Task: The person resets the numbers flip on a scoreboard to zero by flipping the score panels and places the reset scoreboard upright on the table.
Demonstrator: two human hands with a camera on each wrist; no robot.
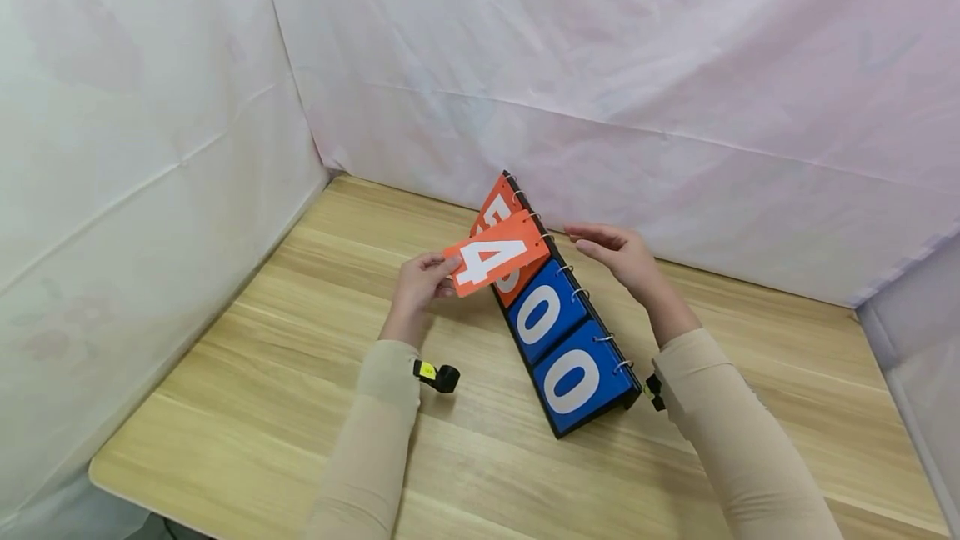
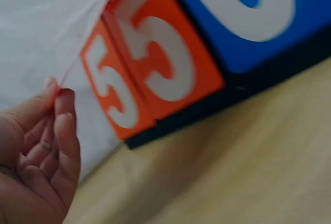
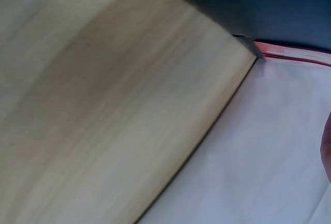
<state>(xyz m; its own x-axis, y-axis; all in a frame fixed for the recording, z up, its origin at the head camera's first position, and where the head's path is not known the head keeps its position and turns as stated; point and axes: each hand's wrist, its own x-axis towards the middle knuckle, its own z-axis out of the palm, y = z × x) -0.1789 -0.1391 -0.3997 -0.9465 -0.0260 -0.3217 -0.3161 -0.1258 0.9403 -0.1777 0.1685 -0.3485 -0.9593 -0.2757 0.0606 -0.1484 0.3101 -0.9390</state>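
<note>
A flip scoreboard stands on the table at an angle, its number cards hung on metal rings along the top edge. My left hand pinches the free edge of a red-orange card marked 4, lifted off the board. In the left wrist view that card is almost edge-on, and two red-orange cards with a white 5 show on the board, the outer 5 and the inner 5. Two blue cards read 0. My right hand hovers beside the ringed top edge, fingers extended, holding nothing.
The board stands on a wooden table. Pale cloth walls enclose the table's back and sides. In the right wrist view, the board's dark back rises near the table's far edge. Each wrist wears a black strap camera.
</note>
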